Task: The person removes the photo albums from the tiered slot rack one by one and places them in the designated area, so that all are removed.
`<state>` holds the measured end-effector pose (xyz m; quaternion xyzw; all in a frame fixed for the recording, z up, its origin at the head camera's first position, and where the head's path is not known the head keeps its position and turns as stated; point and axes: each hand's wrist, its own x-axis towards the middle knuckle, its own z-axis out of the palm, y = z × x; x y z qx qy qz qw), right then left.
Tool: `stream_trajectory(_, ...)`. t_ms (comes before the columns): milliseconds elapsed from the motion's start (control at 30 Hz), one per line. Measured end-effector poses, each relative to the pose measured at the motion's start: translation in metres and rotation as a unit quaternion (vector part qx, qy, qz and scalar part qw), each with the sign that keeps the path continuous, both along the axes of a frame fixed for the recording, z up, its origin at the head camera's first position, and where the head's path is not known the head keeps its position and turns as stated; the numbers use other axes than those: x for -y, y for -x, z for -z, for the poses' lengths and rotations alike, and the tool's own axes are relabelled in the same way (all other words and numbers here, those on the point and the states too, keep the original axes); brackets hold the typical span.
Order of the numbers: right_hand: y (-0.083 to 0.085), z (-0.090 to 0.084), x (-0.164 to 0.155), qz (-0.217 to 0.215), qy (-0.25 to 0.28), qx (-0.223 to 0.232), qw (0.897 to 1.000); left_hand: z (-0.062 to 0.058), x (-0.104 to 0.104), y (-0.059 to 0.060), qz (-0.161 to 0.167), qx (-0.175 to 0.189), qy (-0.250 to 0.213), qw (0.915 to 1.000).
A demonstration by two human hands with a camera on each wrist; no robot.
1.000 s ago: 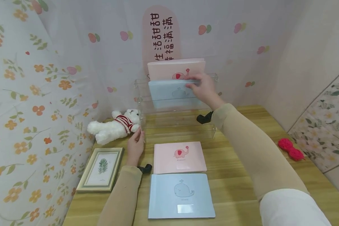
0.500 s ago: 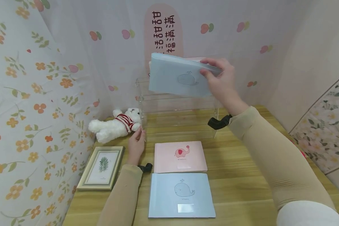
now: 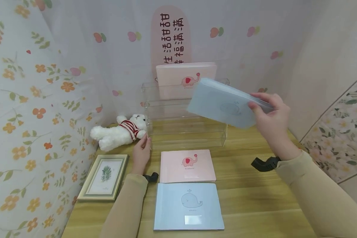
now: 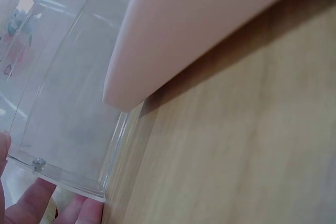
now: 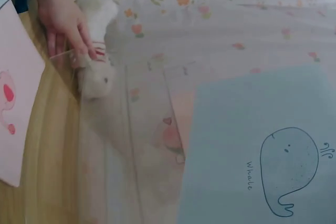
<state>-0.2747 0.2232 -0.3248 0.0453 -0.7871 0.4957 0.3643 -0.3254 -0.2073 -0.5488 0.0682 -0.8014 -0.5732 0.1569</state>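
Note:
My right hand [image 3: 273,120] pinches a light blue booklet [image 3: 218,103] by its right edge, thumb on the whale cover and fingers behind. The booklet hangs tilted in the air before the right part of a clear acrylic tiered rack [image 3: 187,133]. My left hand [image 3: 141,154] grips the rack's lower left side panel; in the left wrist view the fingers [image 4: 32,200] lie behind that panel, with the thumb at the frame's left edge. A pink elephant booklet [image 3: 172,77] stands upright in the rack's top tier. The whale drawing fills much of the right wrist view's lower right.
Another pink elephant booklet [image 3: 172,167] and a blue whale booklet [image 3: 169,208] lie flat before the rack. Left of the rack lies a white plush bear [image 3: 113,135] in a striped shirt, and a picture frame [image 3: 123,172] lies nearer. Patterned curtains [image 3: 241,49] hang behind.
My right hand has lifted the blue booklet out of the rack, below the pink one, then carried it right and lower. The left hand keeps its grip on the side panel.

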Motion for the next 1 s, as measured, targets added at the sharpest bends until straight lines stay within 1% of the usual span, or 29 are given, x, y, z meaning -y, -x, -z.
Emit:
stream_trajectory(100, -0.011, 0.015, -0.022, 0.019, 0.006, 0.004, 1.0, 0.0, 0.0, 0.002, 0.011, -0.003, -0.003, 0.9999)
stream_trajectory(200, -0.022, 0.026, -0.042, 0.044, 0.016, 0.035, 0.998, -0.002, 0.0, 0.001, 0.009, -0.008, -0.009, 0.9999)
stream_trajectory(267, -0.029, 0.032, -0.055, 0.067, 0.032, 0.063, 0.995, -0.002, 0.0, 0.001, 0.004, -0.007, -0.007, 0.9999)
stream_trajectory(367, -0.038, 0.039, -0.073, 0.104, 0.073, 0.101, 0.987, -0.002, 0.0, 0.0, -0.002, -0.001, 0.001, 1.0)
stream_trajectory(433, -0.041, 0.042, -0.084, 0.123, 0.105, 0.115, 0.98, -0.001, -0.001, 0.0, -0.001, 0.001, 0.004, 1.0)
stream_trajectory(533, -0.041, 0.047, -0.098, 0.13, 0.164, 0.133, 0.969, 0.0, -0.001, 0.0, 0.002, -0.002, 0.001, 1.0)
stream_trajectory(567, -0.039, 0.049, -0.102, 0.133, 0.173, 0.145, 0.965, 0.0, -0.001, 0.0, 0.002, -0.003, 0.001, 1.0)
stream_trajectory(633, -0.032, 0.055, -0.109, 0.124, 0.213, 0.154, 0.957, 0.0, 0.0, -0.001, 0.003, -0.005, 0.001, 1.0)
stream_trajectory(767, -0.01, 0.07, -0.12, 0.101, 0.271, 0.19, 0.938, -0.001, 0.0, -0.001, 0.003, -0.006, 0.005, 1.0)
stream_trajectory(800, -0.003, 0.074, -0.123, 0.092, 0.293, 0.193, 0.932, -0.001, 0.0, -0.001, 0.003, -0.006, 0.006, 1.0)
stream_trajectory(967, 0.025, 0.091, -0.129, 0.062, 0.331, 0.248, 0.909, -0.003, -0.002, -0.003, -0.001, -0.006, 0.003, 1.0)
stream_trajectory(1000, 0.03, 0.095, -0.129, 0.056, 0.331, 0.259, 0.905, -0.004, -0.002, -0.003, -0.002, -0.005, 0.003, 1.0)
